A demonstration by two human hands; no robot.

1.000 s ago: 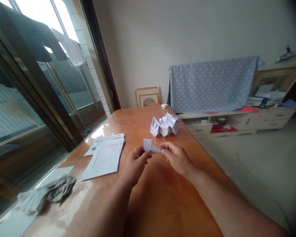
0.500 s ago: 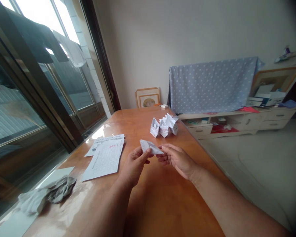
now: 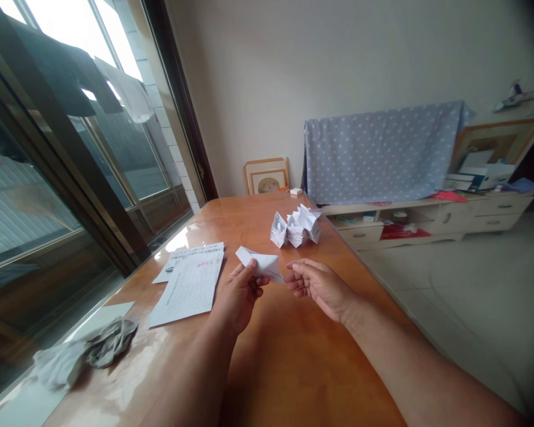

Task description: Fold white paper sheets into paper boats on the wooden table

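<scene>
Well, grey cloth (image 3: 111,342): I am seeing it lying crumpled at the near left of the brown table (image 3: 267,379).
Left hand (image 3: 238,296): from afar I am watching it pinching the folded paper (image 3: 267,265) between thumb and fingers, above the table.
Right hand (image 3: 321,289): it is hovering just right of that paper, fingers curling, thumb lying close to the forefinger; whether the fingertips are touching the paper, I cannot tell.
Paper's place: it is sitting between both hands, mostly on the left one's side, its right end pointing toward the right fingertips.
Printed sheets (image 3: 189,290): they are lying overlapped, left of the left hand.
Folded shapes (image 3: 295,231): they are standing clustered beyond the hands.
White box (image 3: 296,191): it is resting at the table's far end.
Dotted blue cloth (image 3: 378,157): it is hanging farther off, to the right.
</scene>
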